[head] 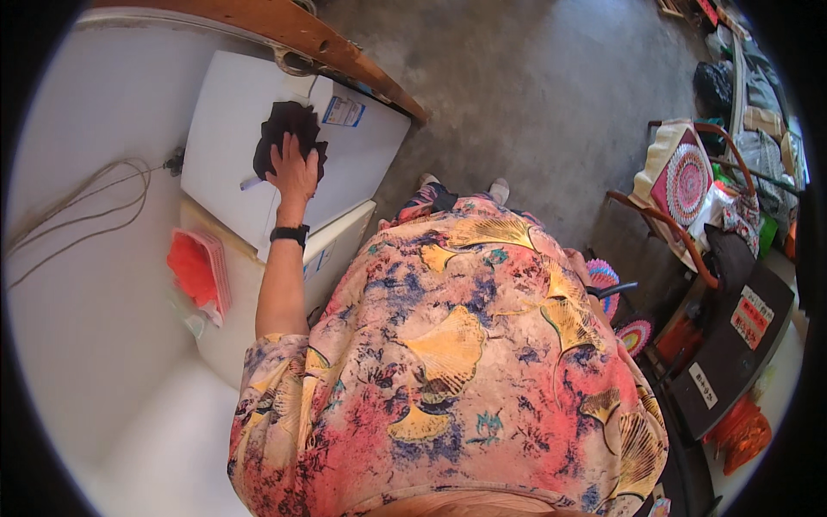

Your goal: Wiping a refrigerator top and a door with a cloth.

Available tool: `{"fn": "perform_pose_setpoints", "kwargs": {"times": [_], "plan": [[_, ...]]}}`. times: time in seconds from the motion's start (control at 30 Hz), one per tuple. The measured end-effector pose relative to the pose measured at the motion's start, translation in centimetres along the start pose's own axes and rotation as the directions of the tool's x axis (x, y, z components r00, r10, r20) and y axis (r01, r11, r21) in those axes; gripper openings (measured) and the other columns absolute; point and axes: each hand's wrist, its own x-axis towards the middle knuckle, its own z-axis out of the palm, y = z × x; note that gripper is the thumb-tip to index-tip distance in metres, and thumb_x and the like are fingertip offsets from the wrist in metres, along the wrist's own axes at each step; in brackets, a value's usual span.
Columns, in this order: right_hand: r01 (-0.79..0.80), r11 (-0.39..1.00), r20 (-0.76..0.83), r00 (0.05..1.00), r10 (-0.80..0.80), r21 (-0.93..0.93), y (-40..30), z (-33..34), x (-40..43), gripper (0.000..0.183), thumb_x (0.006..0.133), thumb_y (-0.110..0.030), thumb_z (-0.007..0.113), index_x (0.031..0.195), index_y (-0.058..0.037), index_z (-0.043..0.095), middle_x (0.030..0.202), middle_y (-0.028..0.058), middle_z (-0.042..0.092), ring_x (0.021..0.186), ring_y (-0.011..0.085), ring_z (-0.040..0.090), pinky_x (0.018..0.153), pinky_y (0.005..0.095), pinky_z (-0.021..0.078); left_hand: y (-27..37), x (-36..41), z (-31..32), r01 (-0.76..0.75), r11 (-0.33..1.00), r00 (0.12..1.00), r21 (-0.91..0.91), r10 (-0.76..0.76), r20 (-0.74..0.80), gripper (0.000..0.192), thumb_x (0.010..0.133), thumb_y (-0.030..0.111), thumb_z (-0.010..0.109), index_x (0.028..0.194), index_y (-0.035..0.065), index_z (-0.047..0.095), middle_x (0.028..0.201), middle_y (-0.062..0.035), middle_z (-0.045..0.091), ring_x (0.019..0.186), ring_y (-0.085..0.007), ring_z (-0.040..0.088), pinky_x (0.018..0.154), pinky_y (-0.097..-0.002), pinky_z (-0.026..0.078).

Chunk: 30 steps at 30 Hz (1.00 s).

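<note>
My left hand lies palm down on a crumpled black cloth, its fingers somewhat spread. The cloth rests on the white lid of an appliance, against the wall on my left. A dark band with a watch-like face is around my left wrist. Near the cloth's lower left edge lies a small pale strip. A blue and white label is on the lid's far part. My right hand is out of view behind my patterned top; only some of that arm shows at my side.
A brown wooden edge runs along the appliance's far side. Looped cable hangs on the left wall, near a pink basket with red material inside. On the right stand a chair with a round-patterned cover and a dark board with written labels.
</note>
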Motion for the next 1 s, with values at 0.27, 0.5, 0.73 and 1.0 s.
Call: {"fn": "perform_pose_setpoints", "kwargs": {"times": [0.27, 0.5, 0.73, 1.0], "plan": [[0.348, 0.893, 0.098, 0.937, -0.334, -0.285, -4.3, 1.9, 0.2, 0.025, 0.074, -0.015, 0.064, 0.092, 0.0009, 0.068, 0.106, 0.021, 0.068, 0.1, 0.0379, 0.065, 0.089, 0.042, 0.0543, -17.3, 11.5, 7.2, -0.069, 0.955, 0.997, 0.287, 0.076, -0.015, 0.074, 0.092, 0.054, 0.051, 0.153, 0.0157, 0.031, 0.162, -0.0119, 0.021, 0.142, -0.0505, 0.019, 0.105, -0.0713, 0.028], [0.087, 0.991, -0.096, 0.991, -0.097, -0.099, -4.1, 1.5, -2.0, 0.039, 0.088, -0.02, 0.054, 0.117, 0.0042, 0.064, 0.116, 0.0247, 0.066, 0.107, 0.0381, 0.064, 0.093, 0.0388, 0.0506, -5.8, 15.2, 5.5, 0.142, 0.983, 0.989, 0.119, -0.145, 0.021, 0.072, 0.089, 0.055, 0.055, 0.146, 0.0147, 0.041, 0.152, -0.0126, 0.038, 0.131, -0.0524, 0.037, 0.101, -0.0621, 0.04], [-0.032, 0.991, -0.052, 0.998, 0.026, -0.128, 0.3, 2.3, -4.3, 0.039, 0.088, -0.022, 0.055, 0.115, 0.0041, 0.065, 0.11, 0.0221, 0.069, 0.104, 0.0378, 0.065, 0.091, 0.0408, 0.0507, -4.7, 9.1, 3.3, -0.133, 0.99, 0.982, -0.036, 0.127, -0.144, 0.039, 0.092, 0.027, 0.058, 0.12, 0.0006, 0.062, 0.121, -0.0218, 0.064, 0.112, -0.0425, 0.059, 0.096, -0.0471, 0.047], [0.031, 0.99, 0.053, 0.998, -0.024, -0.14, 7.1, 1.6, -2.9, 0.036, 0.087, -0.02, 0.055, 0.112, 0.0035, 0.066, 0.097, 0.0183, 0.071, 0.087, 0.0264, 0.069, 0.081, 0.0367, 0.053, -2.3, 0.5, 3.3, -0.342, 0.898, 0.863, 0.278, 0.417, -0.286, 0.042, 0.079, 0.017, 0.069, 0.12, 0.0133, 0.064, 0.134, -0.0074, 0.057, 0.111, -0.0343, 0.054, 0.087, -0.0442, 0.052]]}}
